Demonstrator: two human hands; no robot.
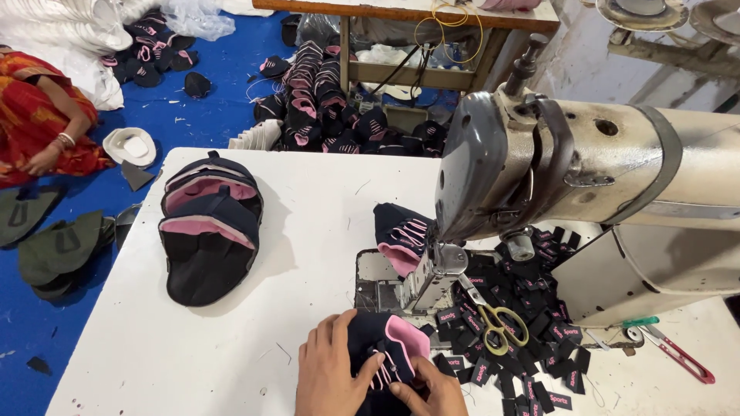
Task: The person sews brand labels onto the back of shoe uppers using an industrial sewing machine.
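On the work table (231, 339), the sewing machine (586, 177) stands at the right, its head reaching left over the needle plate (378, 281). A shoe upper (401, 235) lies behind the plate, just left of the machine head. In front of the plate, at the near edge, another shoe upper (385, 347) sits between the left hand (327, 374) and the right hand (428, 397). Right of it lies a heap of labels (532, 339), with scissors (501, 323) on top. A thread snipper (678, 354) lies farther right. A stack of uppers (208, 227) rests on the table's left part. Behind the table, on the floor (223, 69), more uppers (324, 100) are piled; a seated person (38, 115) is at far left.
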